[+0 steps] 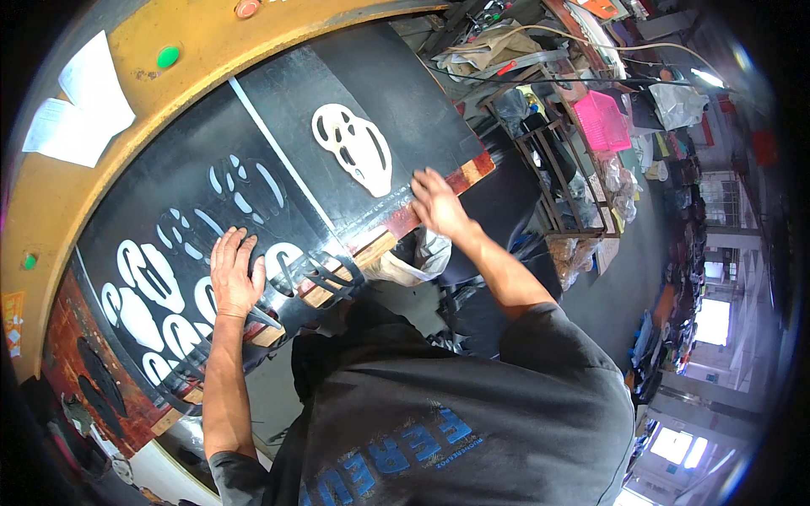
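While the left hand (234, 274) lies flat with its fingers spread on the black sheet (278, 110), pinning it to the cutting board (396, 226), the right hand (437, 202) rests further along the sheet's near edge, fingers curled down onto the material; whether it pinches the edge or only presses it, I cannot tell. All around the left hand the sheet is already punched through with rows of shaped holes showing white beneath, and just past its fingertips the last of these openings sits close by. Beyond the right hand, on an uncut stretch, lies a cream cutting die (353, 148), an elongated form with slots in it, touched by neither hand. Under the left wrist, the cut-out remainder of the sheet hangs over the board's edge in thin black strips (325, 274). To me this looks like the positioning step: the sheet is being held down and set straight before another cut. The next move, I would judge, calls for keeping the sheet taut and flat, with the die on solid material clear of the earlier holes and both hands well away from it.
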Tool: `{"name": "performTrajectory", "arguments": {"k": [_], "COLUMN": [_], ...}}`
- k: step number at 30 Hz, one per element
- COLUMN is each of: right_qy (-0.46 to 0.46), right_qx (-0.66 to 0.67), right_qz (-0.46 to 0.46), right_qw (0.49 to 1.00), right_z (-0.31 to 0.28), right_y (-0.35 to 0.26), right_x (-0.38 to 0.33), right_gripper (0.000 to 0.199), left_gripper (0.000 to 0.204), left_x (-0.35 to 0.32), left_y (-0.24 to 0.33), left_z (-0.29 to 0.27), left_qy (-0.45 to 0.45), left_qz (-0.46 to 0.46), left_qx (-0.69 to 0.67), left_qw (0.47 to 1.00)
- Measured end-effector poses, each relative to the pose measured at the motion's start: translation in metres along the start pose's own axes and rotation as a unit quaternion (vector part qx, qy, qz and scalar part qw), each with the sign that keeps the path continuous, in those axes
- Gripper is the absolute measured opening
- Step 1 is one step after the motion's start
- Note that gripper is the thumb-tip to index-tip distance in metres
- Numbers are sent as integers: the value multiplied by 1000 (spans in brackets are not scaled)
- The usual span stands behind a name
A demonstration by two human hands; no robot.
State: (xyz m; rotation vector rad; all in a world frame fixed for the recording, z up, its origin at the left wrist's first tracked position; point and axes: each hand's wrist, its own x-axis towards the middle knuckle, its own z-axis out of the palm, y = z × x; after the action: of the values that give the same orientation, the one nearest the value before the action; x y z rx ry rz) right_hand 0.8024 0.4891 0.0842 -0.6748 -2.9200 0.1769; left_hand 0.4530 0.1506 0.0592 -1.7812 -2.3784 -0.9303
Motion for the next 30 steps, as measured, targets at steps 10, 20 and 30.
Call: {"name": "performTrajectory", "arguments": {"k": [10, 20, 30], "right_qy": [32, -127, -274], "right_qx": [135, 606, 774], "right_qz": [127, 382, 281], "right_qw": [982, 686, 497], "right_z": [-28, -9, 0], "right_y": [-69, -183, -195], "right_x": [-62, 91, 98], "right_gripper": [17, 47, 32], "left_gripper": [50, 82, 63], "left_x": [-15, 24, 18], "left_y": [13, 47, 26], "left_z": [-19, -4, 1], "left_qy": [-51, -65, -77], "left_qz": [11, -97, -98], "left_qx": [-28, -46, -126], "left_qw": [998, 992, 984]}}
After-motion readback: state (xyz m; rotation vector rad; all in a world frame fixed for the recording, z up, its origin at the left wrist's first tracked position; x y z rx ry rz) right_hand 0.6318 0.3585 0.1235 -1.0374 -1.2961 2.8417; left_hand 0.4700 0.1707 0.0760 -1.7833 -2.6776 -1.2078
